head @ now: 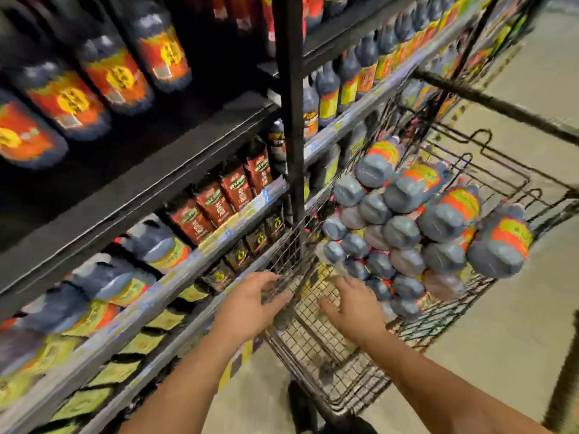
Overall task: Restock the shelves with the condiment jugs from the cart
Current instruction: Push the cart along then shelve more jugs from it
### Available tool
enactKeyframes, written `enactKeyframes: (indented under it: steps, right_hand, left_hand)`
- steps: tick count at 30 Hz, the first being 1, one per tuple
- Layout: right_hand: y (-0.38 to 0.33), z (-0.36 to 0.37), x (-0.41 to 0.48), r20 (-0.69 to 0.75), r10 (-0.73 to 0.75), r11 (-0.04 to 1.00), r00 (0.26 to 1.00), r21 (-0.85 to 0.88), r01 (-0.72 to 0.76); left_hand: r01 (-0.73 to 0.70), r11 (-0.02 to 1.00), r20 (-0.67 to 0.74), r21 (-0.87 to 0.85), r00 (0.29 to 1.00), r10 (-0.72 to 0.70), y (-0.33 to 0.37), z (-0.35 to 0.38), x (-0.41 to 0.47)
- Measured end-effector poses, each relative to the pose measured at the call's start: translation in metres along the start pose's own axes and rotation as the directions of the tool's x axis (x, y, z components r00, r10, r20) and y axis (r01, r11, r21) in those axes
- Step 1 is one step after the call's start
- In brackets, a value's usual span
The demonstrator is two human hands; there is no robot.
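Note:
A wire cart (pixel 329 364) stands beside the shelves, and dark condiment jugs (pixel 404 233) with orange and yellow labels lie stacked in it, their bottoms facing me. My left hand (pixel 253 302) reaches over the cart's near left wall, fingers spread, holding nothing. My right hand (pixel 354 303) is inside the cart over its bare wire floor, fingers apart, just short of the lowest jugs. Matching jugs (pixel 156 245) lie on the middle shelf (pixel 175 277) at the left. The frame is blurred by motion.
A black upright post (pixel 291 98) splits the shelving. Big dark bottles (pixel 116 73) fill the top shelf, brown pouches (pixel 216 208) a lower one, slim bottles (pixel 347 79) run to the right. Concrete floor (pixel 517 324) lies right of the cart.

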State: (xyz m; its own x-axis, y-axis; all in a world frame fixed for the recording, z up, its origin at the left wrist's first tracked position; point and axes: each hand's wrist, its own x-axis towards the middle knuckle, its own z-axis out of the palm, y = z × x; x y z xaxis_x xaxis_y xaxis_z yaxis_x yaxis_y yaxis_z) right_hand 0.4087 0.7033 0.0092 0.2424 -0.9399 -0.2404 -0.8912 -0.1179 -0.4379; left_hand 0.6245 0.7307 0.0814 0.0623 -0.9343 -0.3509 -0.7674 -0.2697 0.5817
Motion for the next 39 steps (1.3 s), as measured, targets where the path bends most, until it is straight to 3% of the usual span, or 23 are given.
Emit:
enactKeyframes:
  steps: [5,8,13,16,20,23,28,34,39]
  right_hand:
    - [0.021,-0.058,0.018,-0.243,0.194,0.957,0.950,0.261,-0.129]
    - [0.044,-0.093,0.018,-0.410,0.364,0.899,0.836,0.390,-0.200]
    - [0.071,-0.140,0.008,-0.511,0.582,0.804,0.632,0.480,-0.352]
    - [0.071,-0.162,0.004,-0.566,0.652,0.758,0.505,0.508,-0.410]
    - [0.072,-0.172,0.014,-0.501,0.771,0.637,0.395,0.580,-0.508]
    - [0.080,-0.172,0.028,-0.485,0.783,0.622,0.389,0.601,-0.503]
    - [0.107,-0.174,0.067,-0.216,0.819,0.540,0.531,0.604,-0.586]
    - [0.143,-0.176,0.120,-0.083,0.860,0.434,0.503,0.637,-0.637]
    - [0.183,-0.171,0.154,0.028,0.843,0.392,0.538,0.653,-0.648]
  left_hand:
    - [-0.150,0.986,0.074,-0.076,0.985,0.156,0.049,-0.009,0.069]
    - [-0.284,0.957,0.121,-0.067,0.949,0.290,0.087,-0.007,0.108]
    - [-0.494,0.866,0.249,-0.083,0.831,0.498,0.160,-0.003,0.164]
    - [-0.554,0.828,0.304,-0.090,0.776,0.552,0.196,-0.002,0.194]
    - [-0.588,0.805,0.362,-0.074,0.737,0.571,0.237,0.001,0.227]
    - [-0.590,0.807,0.421,0.006,0.734,0.534,0.258,0.013,0.243]
    - [-0.603,0.791,0.427,0.100,0.744,0.513,0.280,0.046,0.268]
    - [-0.477,0.861,0.451,0.176,0.817,0.360,0.278,0.095,0.305]
    - [-0.396,0.892,0.461,0.219,0.848,0.263,0.286,0.128,0.326]
